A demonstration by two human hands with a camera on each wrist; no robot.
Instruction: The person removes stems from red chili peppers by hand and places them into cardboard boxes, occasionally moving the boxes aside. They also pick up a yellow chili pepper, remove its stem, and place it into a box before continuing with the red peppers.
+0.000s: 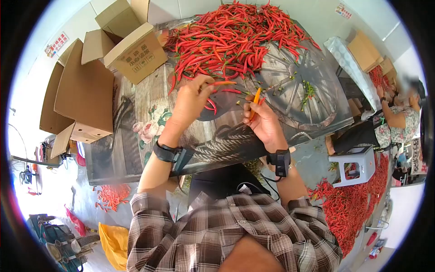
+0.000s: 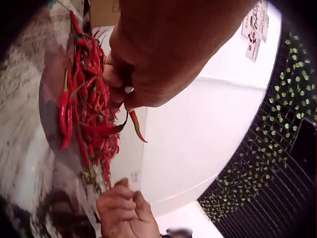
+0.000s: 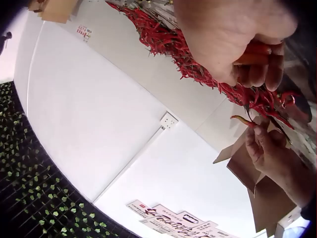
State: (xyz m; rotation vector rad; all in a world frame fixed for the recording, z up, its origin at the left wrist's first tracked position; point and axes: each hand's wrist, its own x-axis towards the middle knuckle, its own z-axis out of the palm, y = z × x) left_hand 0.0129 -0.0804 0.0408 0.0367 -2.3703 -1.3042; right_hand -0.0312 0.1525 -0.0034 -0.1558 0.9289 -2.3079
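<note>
Over the near side of the table, my left hand [image 1: 190, 100] pinches an orange-red chili pepper [image 1: 225, 83] that points to the right. The left wrist view shows this chili [image 2: 137, 127] with a greenish middle, hanging from the fingertips. To its right my right hand [image 1: 265, 121], palm turned up, holds a yellow-orange chili [image 1: 257, 96] with a redder one beside it. In the right wrist view, chilies [image 3: 253, 55] lie under its curled fingers. A few loose red chilies [image 1: 211, 105] rest on the table near the left hand.
A big heap of red chilies [image 1: 226, 38] covers the table's far side. Green stems [image 1: 309, 90] lie at right. Cardboard boxes [image 1: 84, 95] stand at left. More chilies [image 1: 344, 208] spread over the floor by a grey stool [image 1: 355, 165]; another person [image 1: 398, 118] sits at right.
</note>
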